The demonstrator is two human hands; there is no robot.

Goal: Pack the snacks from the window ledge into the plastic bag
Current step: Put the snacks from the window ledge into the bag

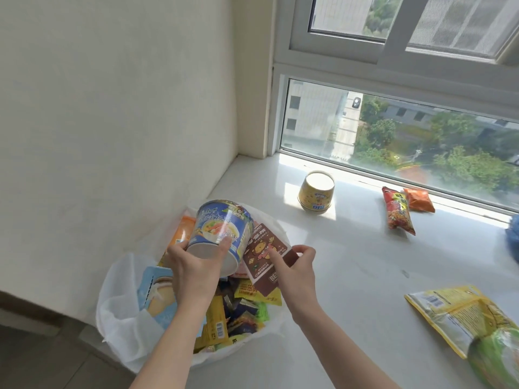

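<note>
Overhead, both hands grip snacks above the plastic bag point(118, 313): left hand point(193, 270) blue noodle cup point(222, 231), right hand point(295, 268) brown box point(266, 256).

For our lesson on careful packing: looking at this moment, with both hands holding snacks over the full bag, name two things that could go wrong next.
1. The plastic bag looks heaped with packets and sits at the ledge's edge; adding the blue noodle cup held by the left hand may push packets out or tip the bag.
2. The right hand only pinches the brown packet by one corner, so it may slip and miss the bag.
</note>
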